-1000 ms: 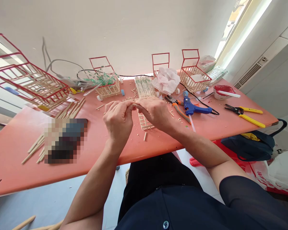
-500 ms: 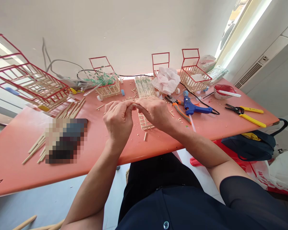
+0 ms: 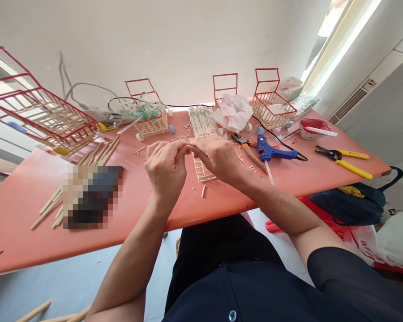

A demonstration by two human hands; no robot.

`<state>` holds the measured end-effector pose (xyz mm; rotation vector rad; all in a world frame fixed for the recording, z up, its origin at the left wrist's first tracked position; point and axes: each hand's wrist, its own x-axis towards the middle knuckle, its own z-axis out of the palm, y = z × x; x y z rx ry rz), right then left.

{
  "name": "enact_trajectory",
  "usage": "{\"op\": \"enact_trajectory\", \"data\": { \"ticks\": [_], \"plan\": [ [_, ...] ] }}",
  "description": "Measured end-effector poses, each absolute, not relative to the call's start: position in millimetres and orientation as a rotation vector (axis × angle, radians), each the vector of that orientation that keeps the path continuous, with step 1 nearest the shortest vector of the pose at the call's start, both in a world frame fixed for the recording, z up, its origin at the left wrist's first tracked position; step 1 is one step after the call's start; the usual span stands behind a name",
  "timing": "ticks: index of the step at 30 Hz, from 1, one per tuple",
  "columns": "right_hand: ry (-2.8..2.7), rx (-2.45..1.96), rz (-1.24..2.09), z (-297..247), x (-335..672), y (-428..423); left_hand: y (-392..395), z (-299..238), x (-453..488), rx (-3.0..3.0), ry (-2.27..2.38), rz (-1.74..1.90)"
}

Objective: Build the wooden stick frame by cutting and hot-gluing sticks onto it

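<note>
My left hand [image 3: 167,166] and my right hand [image 3: 218,155] meet over the table, fingers curled and thumbs almost touching. Whatever is pinched between them is hidden by the fingers. Beneath and just behind my right hand lies a small lattice [image 3: 204,173] of pale wooden sticks, partly covered by the hand. A short stick piece [image 3: 203,191] rests on the table in front of it. Beyond the hands is a clear-wrapped bundle [image 3: 202,120] with green bits inside.
Red-rimmed miniature stick carts [image 3: 275,107] stand along the wall. To the right are a blue glue gun [image 3: 275,151], orange-handled pliers [image 3: 255,157], yellow-handled wire strippers [image 3: 344,158] and a red-stained bowl [image 3: 310,129]. Loose sticks [image 3: 50,205] and a pixelated dark object [image 3: 97,197] lie left.
</note>
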<state>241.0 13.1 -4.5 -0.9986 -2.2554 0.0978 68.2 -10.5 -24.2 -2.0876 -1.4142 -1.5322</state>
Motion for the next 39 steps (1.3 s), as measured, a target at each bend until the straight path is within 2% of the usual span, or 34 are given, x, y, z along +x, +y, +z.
{"op": "enact_trajectory", "data": {
  "ticks": [26, 39],
  "plan": [
    [-2.237, -0.957, 0.002, -9.5, 240.6, 14.7, -9.9, -24.4, 69.0, -2.063, -1.326, -1.552],
    [-2.253, -0.98, 0.045, -6.0, 241.1, 11.9, -11.3, -24.7, 69.1, -2.071, -1.431, -1.528]
  ]
}}
